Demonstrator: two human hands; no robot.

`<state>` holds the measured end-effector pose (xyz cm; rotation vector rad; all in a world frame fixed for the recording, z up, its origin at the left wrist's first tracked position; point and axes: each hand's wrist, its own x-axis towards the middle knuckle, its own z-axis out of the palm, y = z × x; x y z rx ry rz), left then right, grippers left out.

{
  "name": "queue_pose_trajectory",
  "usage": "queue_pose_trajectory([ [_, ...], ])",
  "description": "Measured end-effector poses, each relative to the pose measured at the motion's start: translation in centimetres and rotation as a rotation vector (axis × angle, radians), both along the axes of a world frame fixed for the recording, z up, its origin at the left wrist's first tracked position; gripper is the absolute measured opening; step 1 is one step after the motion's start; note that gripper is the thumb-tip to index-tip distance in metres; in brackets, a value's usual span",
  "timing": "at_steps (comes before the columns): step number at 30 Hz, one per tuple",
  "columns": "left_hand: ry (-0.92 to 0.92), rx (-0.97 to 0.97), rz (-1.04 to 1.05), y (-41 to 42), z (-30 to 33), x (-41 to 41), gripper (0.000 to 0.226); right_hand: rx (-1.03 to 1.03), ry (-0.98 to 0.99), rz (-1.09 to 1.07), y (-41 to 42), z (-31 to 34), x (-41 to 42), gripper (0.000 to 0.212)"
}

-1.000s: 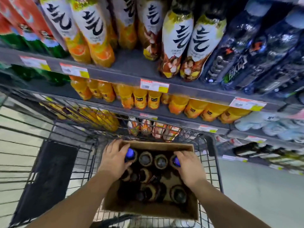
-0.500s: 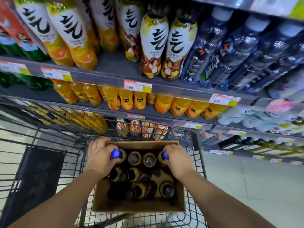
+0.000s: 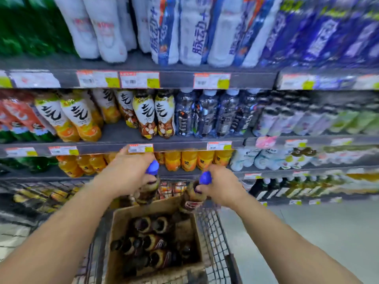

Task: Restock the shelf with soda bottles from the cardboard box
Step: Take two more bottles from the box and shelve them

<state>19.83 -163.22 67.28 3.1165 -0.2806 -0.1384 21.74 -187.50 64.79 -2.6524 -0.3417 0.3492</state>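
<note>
Shelf (image 3: 184,147) fills upper frame, packed w/ drinks; cardboard box (image 3: 114,238) in cart (image 3: 217,232), lower centre, part full. Left hand (image 3: 127,175) grips one soda bottle (image 3: 148,189) by neck, right hand (image 3: 221,186) grips another (image 3: 191,198), both just above box. Risk: neck-only grip, bottle could slip or knock shelf edge; frame blurred.

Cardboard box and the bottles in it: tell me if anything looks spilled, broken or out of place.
Nothing stands out. The cardboard box sits upright in the cart, its remaining bottles standing caps up, no spill visible. The left hand and right hand each hold a blue-capped bottle by the neck.
</note>
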Motion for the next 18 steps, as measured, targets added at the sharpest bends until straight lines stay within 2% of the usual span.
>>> queue_pose_trajectory([
  [4,-0.105,-0.068,-0.123,-7.9,7.0,1.4,0.030,0.279,-0.059,-0.186,-7.7,6.6,-0.6,0.023],
  [11,-0.206,-0.541,-0.281,-29.5,14.6,1.7,0.021,0.710,-0.312,-0.419,-28.6,14.1,-3.7,0.029],
  [13,-0.171,-0.712,-0.290,-36.5,15.3,2.5,0.028,0.746,-0.375,-0.462,-35.5,16.1,-4.9,0.024],
  [15,-0.091,-0.885,-0.328,-44.2,16.3,2.8,0.037,0.687,-0.440,-0.514,-42.4,17.4,-6.2,0.021],
  [18,0.070,-1.223,-0.390,-55.1,17.5,2.6,0.033,0.572,-0.543,-0.615,-52.3,18.8,-8.5,0.023],
])
